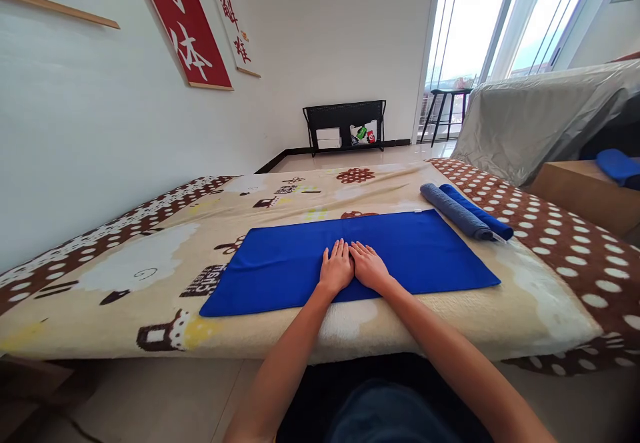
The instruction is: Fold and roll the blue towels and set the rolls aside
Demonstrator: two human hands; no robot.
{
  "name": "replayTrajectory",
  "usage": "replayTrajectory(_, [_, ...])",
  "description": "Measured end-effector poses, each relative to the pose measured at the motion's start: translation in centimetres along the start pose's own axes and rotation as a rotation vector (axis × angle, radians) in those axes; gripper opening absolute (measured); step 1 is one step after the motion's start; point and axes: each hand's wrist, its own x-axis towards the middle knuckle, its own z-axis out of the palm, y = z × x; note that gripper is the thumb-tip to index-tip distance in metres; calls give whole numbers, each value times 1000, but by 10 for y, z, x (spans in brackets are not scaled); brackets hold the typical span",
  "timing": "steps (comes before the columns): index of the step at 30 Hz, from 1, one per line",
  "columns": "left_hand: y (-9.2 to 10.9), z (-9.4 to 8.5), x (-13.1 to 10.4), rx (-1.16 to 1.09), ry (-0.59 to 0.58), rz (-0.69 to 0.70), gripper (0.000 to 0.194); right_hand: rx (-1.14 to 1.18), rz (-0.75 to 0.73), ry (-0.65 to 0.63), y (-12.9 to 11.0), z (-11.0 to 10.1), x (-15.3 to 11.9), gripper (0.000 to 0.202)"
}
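A blue towel [280, 263] lies spread out lengthwise on the patterned blanket, with a small white tag at its far right edge. My left hand [337, 267] rests flat on the middle of the towel, fingers stretched out. Right beside it, my right hand [369, 264] also lies flat, palm down, and the two hands touch at the thumbs. To the right are two rolled towels, a grey-blue one [456, 211] and a bright blue one [477, 212], side by side.
The cream blanket [300, 333] with sheep and a brown dotted border covers the bed. A black rack [345, 117] stands by the far wall. On the right are a plastic-covered piece of furniture [540, 109], a cardboard box [565, 189] and a dark stool [450, 96].
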Motion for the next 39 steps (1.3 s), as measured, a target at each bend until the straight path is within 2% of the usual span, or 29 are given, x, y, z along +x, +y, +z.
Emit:
replayTrajectory(8, [0,0,-3,-46,-4,-59,56,21,7,-41,11,-5,2,53])
replayTrajectory(10, [-6,-1,-4,-60,-20,-56,56,20,18,-54,22,-10,-2,51])
replayTrajectory(12, [-20,-3,-7,-73,-40,-58,56,11,46,-59,39,-16,-9,54])
replayTrajectory(15, [-61,-11,-17,-79,-63,-129,57,-19,132,-53,74,-30,-26,58])
replayTrajectory(18, [-121,-21,-37,-70,-65,-276,61,-63,280,-21,116,-46,-51,63])
replayTrajectory(22, [-198,-27,-78,-41,-31,-531,69,-125,457,35,164,-60,-89,68])
replayTrajectory(25, [-227,-23,-109,5,20,-629,71,-208,547,93,185,-58,-114,69])
replayTrajectory(27, [-229,-20,-127,23,62,-630,70,-259,579,129,190,-54,-127,70])
replayTrajectory(30, [-219,-17,-146,27,125,-623,68,-297,593,172,187,-49,-143,71])
replayTrajectory(34, [-205,-15,-165,22,216,-653,67,-312,591,232,177,-47,-163,71])
replayTrajectory(39, [-198,-10,-182,-15,282,-677,66,-339,590,272,171,-45,-188,73])
